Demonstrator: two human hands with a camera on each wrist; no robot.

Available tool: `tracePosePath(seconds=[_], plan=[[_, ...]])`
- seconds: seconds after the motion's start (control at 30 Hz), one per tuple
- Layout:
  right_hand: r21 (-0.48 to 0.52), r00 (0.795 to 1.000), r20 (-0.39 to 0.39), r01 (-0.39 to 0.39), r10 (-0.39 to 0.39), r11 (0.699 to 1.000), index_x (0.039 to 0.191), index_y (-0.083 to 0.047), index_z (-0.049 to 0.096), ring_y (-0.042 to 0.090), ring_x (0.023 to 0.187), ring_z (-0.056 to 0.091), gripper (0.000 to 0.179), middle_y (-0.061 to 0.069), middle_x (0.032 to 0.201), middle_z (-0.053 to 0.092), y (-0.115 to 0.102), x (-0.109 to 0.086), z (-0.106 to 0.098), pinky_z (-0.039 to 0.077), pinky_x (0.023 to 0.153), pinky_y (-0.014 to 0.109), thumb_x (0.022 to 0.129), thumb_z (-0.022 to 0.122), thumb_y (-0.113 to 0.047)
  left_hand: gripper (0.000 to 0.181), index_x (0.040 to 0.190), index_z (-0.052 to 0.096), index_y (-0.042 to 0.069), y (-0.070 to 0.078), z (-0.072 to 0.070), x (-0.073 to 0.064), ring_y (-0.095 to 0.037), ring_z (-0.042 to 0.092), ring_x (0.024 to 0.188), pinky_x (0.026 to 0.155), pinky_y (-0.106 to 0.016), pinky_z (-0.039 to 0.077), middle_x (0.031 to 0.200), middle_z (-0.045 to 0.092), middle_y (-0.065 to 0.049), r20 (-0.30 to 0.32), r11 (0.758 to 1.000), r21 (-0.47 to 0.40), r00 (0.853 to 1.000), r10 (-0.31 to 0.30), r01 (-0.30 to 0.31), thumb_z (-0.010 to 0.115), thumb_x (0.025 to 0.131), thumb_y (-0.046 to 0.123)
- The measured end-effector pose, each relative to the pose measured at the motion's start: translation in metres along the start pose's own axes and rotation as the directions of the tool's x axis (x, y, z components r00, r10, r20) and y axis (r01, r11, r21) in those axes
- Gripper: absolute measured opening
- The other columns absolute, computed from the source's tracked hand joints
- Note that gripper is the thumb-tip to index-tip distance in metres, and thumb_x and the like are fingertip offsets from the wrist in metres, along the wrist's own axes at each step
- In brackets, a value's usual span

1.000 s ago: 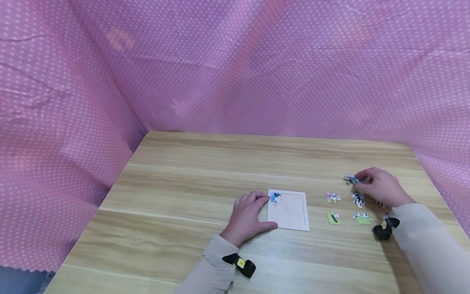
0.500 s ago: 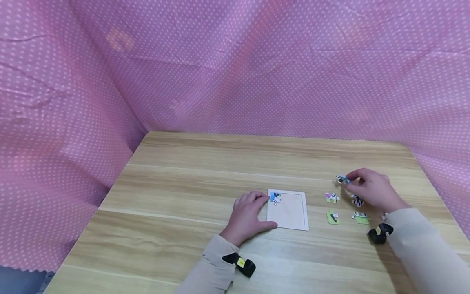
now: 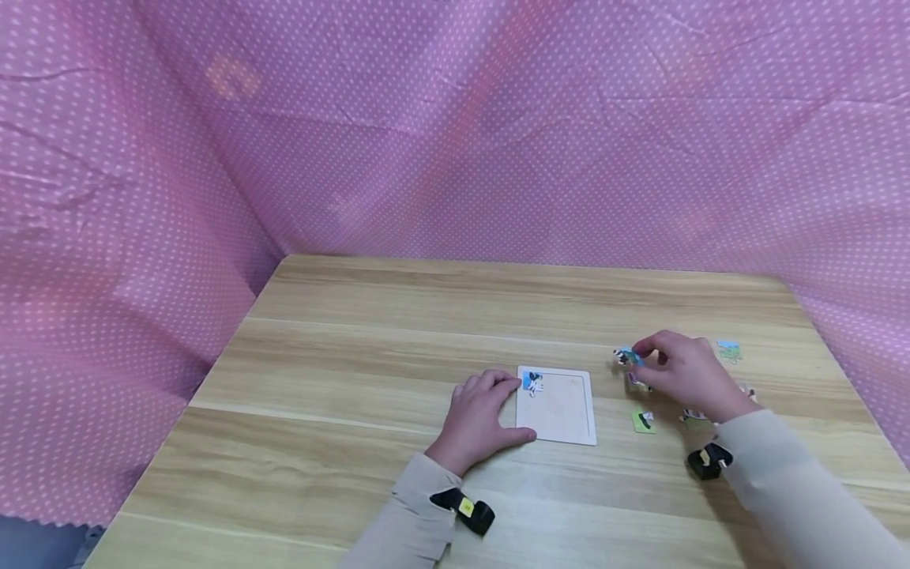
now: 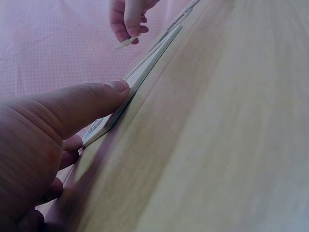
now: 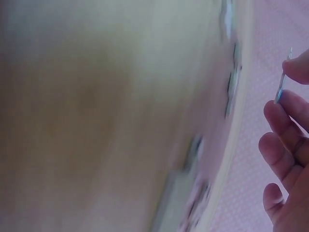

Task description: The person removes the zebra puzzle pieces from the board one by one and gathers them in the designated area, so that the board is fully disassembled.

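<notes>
My left hand (image 3: 478,417) holds the left side of a square puzzle board (image 3: 562,415), with the thumb at the near edge and the index finger by the far left corner. One blue and white puzzle piece (image 3: 533,384) lies in that corner; the rest of the recess shows bare wood. My right hand (image 3: 688,375) pinches a blue, black and white puzzle piece (image 3: 627,356) between thumb and fingertips. In the right wrist view the pinched piece (image 5: 280,88) is seen edge-on, raised off the table.
Loose puzzle pieces lie right of the board: a green one (image 3: 644,421), a blue-topped one (image 3: 728,351) and several partly hidden under the right hand and forearm. The wooden table (image 3: 370,348) meets a pink dotted cloth (image 3: 455,158) at its back and left.
The right hand has carried its puzzle piece left, from the far right of the loose pieces toward the board. A blue-topped piece has come into sight behind it. The left hand stays put.
</notes>
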State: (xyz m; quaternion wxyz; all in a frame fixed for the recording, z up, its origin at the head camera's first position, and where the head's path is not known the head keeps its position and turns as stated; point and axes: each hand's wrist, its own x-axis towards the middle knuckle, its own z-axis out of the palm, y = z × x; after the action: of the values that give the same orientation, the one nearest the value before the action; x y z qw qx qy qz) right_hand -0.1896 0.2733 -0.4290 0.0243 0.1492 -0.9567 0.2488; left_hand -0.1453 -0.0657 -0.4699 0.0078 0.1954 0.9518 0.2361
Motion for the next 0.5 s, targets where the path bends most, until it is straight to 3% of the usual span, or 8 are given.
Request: tracePosePath(seconds=[0.17, 0.5], plan=[[-0.017, 0.999, -0.010, 0.040, -0.041, 0.999, 0.104, -0.012, 0.074, 0.016, 0.077, 0.053, 0.023, -0.003, 0.095, 0.067, -0.012, 0.003, 0.009, 0.043, 0.066, 0.032, 0.087, 0.076, -0.026, 0.080, 0.141, 0.059, 0.021, -0.001, 0.000, 0.000, -0.019, 0.048, 0.123, 0.094, -0.039, 0.035, 0.138, 0.053, 0.003, -0.001, 1.000, 0.002, 1.000, 0.002, -0.002, 0.080, 0.075, 0.061], [-0.005, 0.996, 0.020, 0.081, -0.081, 0.997, 0.102, -0.014, 0.073, 0.013, 0.071, 0.050, 0.020, -0.008, 0.089, 0.065, -0.033, 0.009, 0.023, 0.029, 0.076, 0.037, 0.087, 0.077, -0.025, 0.080, 0.141, 0.059, 0.021, -0.001, 0.001, 0.000, -0.019, 0.048, 0.123, 0.095, -0.039, 0.036, 0.138, 0.053, 0.003, -0.003, 1.000, 0.008, 1.000, 0.002, -0.002, 0.080, 0.075, 0.061]])
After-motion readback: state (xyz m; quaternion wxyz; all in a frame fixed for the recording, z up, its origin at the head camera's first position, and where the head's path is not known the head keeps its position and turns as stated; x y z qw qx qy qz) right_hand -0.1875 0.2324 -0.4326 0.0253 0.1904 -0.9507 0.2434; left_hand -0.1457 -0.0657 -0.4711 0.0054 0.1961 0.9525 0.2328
